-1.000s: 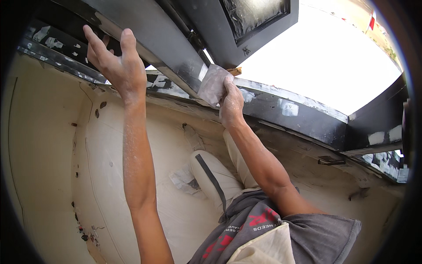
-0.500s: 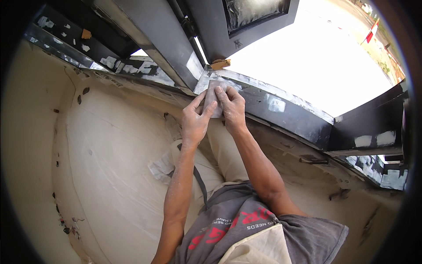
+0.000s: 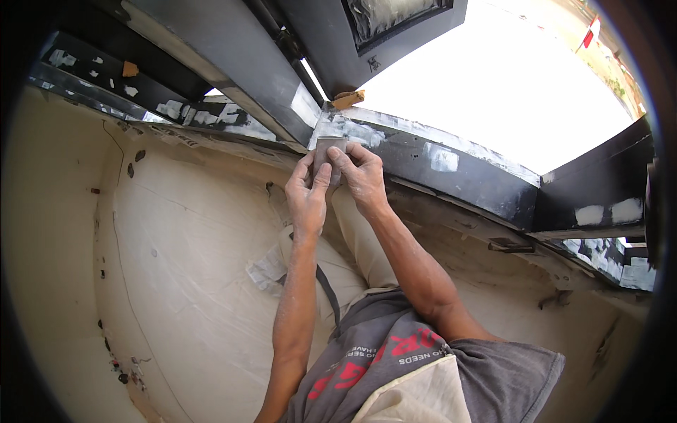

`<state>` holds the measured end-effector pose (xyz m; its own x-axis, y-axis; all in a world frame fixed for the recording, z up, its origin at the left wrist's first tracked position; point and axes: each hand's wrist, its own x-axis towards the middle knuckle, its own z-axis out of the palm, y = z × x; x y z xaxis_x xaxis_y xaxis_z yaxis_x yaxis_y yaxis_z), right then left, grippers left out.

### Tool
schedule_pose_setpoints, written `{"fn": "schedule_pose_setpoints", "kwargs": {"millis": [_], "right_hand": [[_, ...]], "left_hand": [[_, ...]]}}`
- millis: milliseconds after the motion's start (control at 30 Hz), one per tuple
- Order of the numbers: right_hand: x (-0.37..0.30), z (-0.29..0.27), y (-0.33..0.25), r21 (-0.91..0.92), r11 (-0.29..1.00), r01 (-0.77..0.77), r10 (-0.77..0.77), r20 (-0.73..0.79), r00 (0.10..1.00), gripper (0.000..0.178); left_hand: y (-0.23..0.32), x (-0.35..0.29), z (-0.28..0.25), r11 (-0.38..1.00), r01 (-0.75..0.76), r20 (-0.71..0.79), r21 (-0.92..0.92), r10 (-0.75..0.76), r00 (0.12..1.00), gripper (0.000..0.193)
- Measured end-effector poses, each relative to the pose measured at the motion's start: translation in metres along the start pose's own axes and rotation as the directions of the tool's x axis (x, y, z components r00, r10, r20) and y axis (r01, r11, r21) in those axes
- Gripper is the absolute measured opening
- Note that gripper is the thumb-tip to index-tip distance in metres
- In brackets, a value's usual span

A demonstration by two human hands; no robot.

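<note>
A small folded piece of grey-brown sandpaper (image 3: 328,146) is held between my two hands, just in front of the dark frame's lower rail (image 3: 451,173). My left hand (image 3: 308,194) grips its left edge, with the thumb on the near face. From the right, my right hand (image 3: 364,180) pinches it, thumb pressed on the front and fingers behind. White dust coats my fingers. Just beyond the sandpaper, a patch of whitish filler (image 3: 350,129) covers the corner where the rail meets the slanted grey post (image 3: 233,67).
A brown scrap (image 3: 348,99) sits on the rail by the corner. The grey door panel (image 3: 395,49) stands beyond it. Pale sheeting (image 3: 183,261) covers the floor at left, with debris (image 3: 127,370) along its edge. A clear plastic piece (image 3: 268,271) lies beside my leg.
Both hands have moved slightly nearer and left in the picture, and the sandpaper now looks shorter, as if folded or tilted. My view has shifted a little too.
</note>
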<state>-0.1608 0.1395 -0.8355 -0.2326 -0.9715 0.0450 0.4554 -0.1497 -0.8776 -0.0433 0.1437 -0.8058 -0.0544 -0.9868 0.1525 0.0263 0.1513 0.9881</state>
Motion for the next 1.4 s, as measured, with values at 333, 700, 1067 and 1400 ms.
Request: {"fn": "schedule_pose_setpoints", "kwargs": {"millis": [333, 700, 1067, 1400], "right_hand": [[-0.002, -0.002, -0.003, 0.079, 0.995, -0.062, 0.056, 0.08, 0.995, 0.017], [-0.002, -0.003, -0.005, -0.021, 0.999, -0.036, 0.036, 0.015, 0.999, 0.025], [0.011, -0.014, -0.018, 0.137, 0.99, -0.04, 0.055, -0.107, 0.993, 0.021], [0.021, -0.028, -0.05, -0.34, 0.935, 0.103, -0.213, -0.303, 0.929, 0.038]], "left_hand": [[-0.005, 0.003, -0.008, 0.956, -0.036, -0.138, 0.29, 0.079, 0.987, 0.037], [0.004, 0.0, 0.0, 0.929, -0.018, -0.14, 0.37, 0.074, 0.987, 0.034], [0.025, 0.004, 0.014, 0.898, 0.064, -0.04, 0.436, -0.051, 0.998, 0.036], [0.007, 0.015, 0.007, 0.813, -0.086, -0.199, 0.576, 0.241, 0.95, 0.031]]}}
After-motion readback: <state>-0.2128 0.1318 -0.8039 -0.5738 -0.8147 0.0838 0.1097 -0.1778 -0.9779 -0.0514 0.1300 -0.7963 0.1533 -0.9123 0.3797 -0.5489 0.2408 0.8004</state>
